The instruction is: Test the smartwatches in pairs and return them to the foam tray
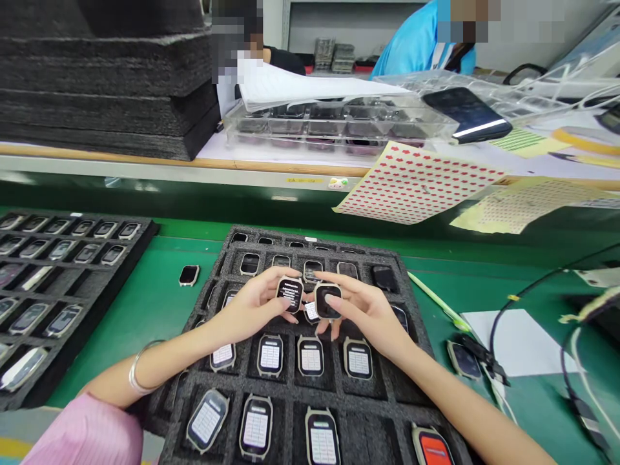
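My left hand is closed round a smartwatch face without a strap; its dark screen shows lines of white text, and my thumb rests on it. A second smartwatch face, its screen black, is gripped in my right hand, thumb on the glass. Both are held side by side above a black foam tray. In the tray's compartments lie several more watch faces, many with lit white screens, like this one. One near the front right has a red screen.
Another foam tray of watches stands at left, with a single watch beside it. Cables and white paper lie at right. A shelf behind holds stacked foam, clear plastic trays and a phone. Two people are beyond.
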Demonstrator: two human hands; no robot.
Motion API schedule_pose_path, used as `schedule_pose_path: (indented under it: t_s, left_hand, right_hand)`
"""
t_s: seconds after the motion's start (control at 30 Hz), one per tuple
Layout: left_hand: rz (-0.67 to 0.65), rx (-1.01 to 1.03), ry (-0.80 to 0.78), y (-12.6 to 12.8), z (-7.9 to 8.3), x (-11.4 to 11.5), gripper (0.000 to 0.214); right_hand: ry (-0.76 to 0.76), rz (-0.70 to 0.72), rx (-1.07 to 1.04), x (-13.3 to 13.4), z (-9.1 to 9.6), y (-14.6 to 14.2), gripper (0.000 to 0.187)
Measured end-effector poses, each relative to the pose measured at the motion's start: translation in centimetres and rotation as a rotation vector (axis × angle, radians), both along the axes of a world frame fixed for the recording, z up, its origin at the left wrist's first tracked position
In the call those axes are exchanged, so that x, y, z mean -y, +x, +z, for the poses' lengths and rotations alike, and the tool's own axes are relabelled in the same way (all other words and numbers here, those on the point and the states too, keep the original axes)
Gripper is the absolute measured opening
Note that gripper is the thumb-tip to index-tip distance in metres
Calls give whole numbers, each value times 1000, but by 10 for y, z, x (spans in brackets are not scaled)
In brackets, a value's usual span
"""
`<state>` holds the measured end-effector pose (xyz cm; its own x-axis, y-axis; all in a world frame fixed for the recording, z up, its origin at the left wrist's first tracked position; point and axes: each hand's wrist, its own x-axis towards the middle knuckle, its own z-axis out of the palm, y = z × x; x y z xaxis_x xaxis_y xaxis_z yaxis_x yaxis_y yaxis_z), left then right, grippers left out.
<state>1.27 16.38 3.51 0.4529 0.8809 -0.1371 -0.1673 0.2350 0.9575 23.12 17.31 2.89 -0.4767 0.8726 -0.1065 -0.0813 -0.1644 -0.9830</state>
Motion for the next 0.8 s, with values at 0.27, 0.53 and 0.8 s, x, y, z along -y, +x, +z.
schedule_pose_path:
  t_s: [0.27, 0.53, 0.8]
  left_hand:
    - [45, -23, -10, 2, -2, -1, 34]
    - [17, 22, -8, -1, -4, 1, 36]
    - [-27, -74, 66, -2, -12, 5, 44]
  right_hand:
    - [11, -1, 15, 3, 1, 0, 45]
    - [-20, -28, -80, 2, 5, 5, 48]
    - [-66, -37, -108, 4, 6, 8, 45]
